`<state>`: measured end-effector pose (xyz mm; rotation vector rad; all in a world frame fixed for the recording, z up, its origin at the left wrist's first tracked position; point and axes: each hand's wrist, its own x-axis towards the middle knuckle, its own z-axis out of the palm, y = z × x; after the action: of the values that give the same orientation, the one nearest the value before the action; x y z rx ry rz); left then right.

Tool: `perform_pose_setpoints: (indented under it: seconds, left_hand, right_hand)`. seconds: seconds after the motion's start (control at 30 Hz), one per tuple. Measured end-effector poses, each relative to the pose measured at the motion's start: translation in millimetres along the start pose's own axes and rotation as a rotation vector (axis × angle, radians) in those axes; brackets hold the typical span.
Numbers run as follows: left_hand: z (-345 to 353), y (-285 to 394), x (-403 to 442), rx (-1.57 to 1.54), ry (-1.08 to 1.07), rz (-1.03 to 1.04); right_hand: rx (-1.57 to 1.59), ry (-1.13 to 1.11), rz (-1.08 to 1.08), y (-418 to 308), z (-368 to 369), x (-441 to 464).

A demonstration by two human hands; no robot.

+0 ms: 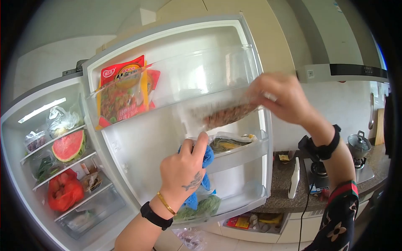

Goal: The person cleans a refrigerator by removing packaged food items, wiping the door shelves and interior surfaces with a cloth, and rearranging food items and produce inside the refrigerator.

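Gripping a clear bag of brown contents [230, 116] by one end, the right hand [279, 97] is holding it — motion-blurred — before the open refrigerator door [140, 146], above the middle door shelf [238, 160]. The left hand [182, 169] is clasping a crumpled blue item [208, 156] below.

Left hand [182, 173]: lower centre, back towards camera. Left forearm [140, 232] rises from bottom edge, leaning right; left wrist [164, 209] nearly straight. Left fingers [202, 144] curled into a grip, one straighter and pointing up. Right hand [284, 98]: raised higher, motion-blurred, well apart from the left. Right fingers bent in a pinch, pointing leftward. Right forearm [341, 163] slants up from lower right; wrist bends leftward.
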<state>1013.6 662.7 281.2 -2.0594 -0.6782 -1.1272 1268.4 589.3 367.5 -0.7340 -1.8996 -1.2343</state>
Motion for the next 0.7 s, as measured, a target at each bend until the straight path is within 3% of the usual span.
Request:
perform_pose_setpoints:
  seconds: [0.13,0.2,0.33,0.4,0.5,0.6,0.7]
  left_hand:
    - [2,-3,3,-0.054,0.048,-0.036]
    - [4,-4,4,-0.088,0.079,-0.069]
    - [9,-6,5,-0.123,0.162,-0.078]
    - [10,-6,6,-0.132,0.186,-0.081]
    - [8,-6,5,-0.141,0.191,-0.086]
    - [7,-6,3,-0.145,0.181,-0.089]
    - [3,-5,1,-0.154,0.131,-0.116]
  right_hand:
    - [0.062,0.333,0.183,19,-29,32]
    - [0.532,0.493,0.167,50,-23,63]
    - [0.454,0.439,0.414,96,8,119]
    - [0.28,0.324,0.607,83,19,132]
    - [0.28,0.123,0.46,104,18,136]
    - [0.293,-0.331,0.539,92,13,133]
    - [0.341,-0.54,0.631,82,7,128]
